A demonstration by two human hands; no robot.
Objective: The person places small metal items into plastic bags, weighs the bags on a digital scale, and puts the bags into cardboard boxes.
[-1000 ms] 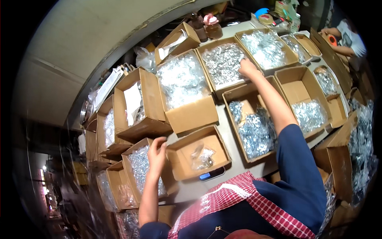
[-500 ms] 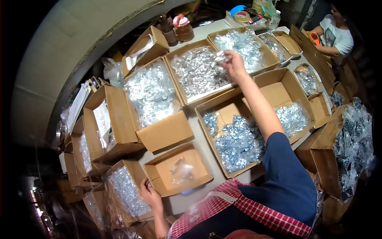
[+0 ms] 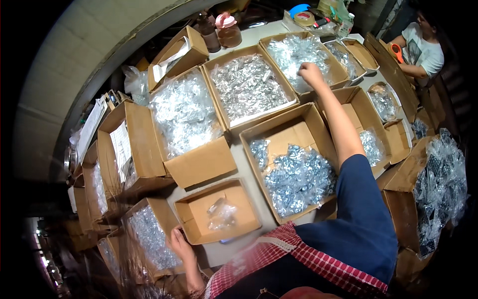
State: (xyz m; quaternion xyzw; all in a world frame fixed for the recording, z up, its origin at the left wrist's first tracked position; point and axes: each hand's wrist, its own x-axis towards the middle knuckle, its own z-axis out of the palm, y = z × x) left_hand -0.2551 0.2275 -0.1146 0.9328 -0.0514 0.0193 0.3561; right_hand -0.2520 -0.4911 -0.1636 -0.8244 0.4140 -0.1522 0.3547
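My left hand (image 3: 181, 244) rests against the outer left wall of a small cardboard box (image 3: 245, 231), fingers loosely bent and slightly apart. Inside that box lie a few clear plastic packets (image 3: 222, 214). My right hand (image 3: 311, 74) is stretched out over a far box (image 3: 340, 80) heaped with clear bags of silvery parts (image 3: 295, 54). Its fingers are curled together, and whatever is between them is hidden. Left of it stands a box of small shiny metal packets (image 3: 249, 84). Below my right forearm is a larger box (image 3: 253, 169) with bluish metal parts in bags (image 3: 298, 182).
More bagged parts fill a box (image 3: 199, 167) at the left and another (image 3: 154, 239) beside my left hand. A pink-lidded jar (image 3: 229, 32) and tape rolls (image 3: 303, 19) stand at the back. Another person (image 3: 422, 47) with orange-handled scissors sits at the far right.
My right hand has moved right, from over the metal packet box to the bagged parts. The silvery packet it held is no longer visible. My left hand stays beside the small box.
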